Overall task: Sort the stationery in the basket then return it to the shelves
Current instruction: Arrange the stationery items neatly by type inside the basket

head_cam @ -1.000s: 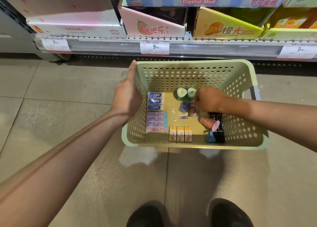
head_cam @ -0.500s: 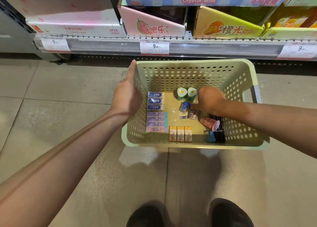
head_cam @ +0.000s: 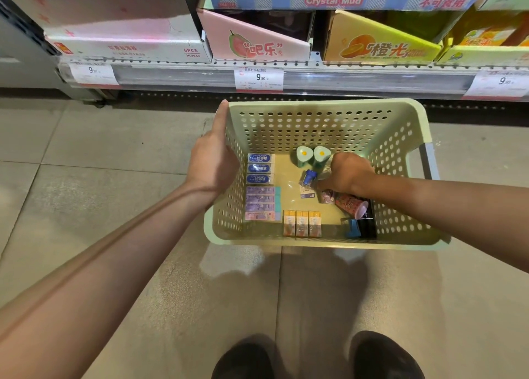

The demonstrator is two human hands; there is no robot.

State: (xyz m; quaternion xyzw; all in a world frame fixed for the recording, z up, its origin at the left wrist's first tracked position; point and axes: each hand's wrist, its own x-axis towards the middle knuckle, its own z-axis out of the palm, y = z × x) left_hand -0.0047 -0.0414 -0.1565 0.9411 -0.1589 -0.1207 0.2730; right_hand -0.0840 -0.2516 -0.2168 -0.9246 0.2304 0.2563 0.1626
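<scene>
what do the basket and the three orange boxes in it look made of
Basket: likely moulded plastic, pale green and matte, judging by its punched round holes and rounded rim. Three orange boxes: probably printed card cartons, with sharp folded edges and a slight sheen.

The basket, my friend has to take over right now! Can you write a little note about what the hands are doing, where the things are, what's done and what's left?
Left hand grips the basket's left wall, forefinger along the rim.
Right hand is down inside, fingers curled by the blue sharpener; a grip can't be confirmed.
Done: blue erasers and purple erasers lined up along the left, orange boxes in a row at the near side, two green cones together at the back.
Left: the loose pile at the right, including the red tube, then return everything to the shelf.
</scene>
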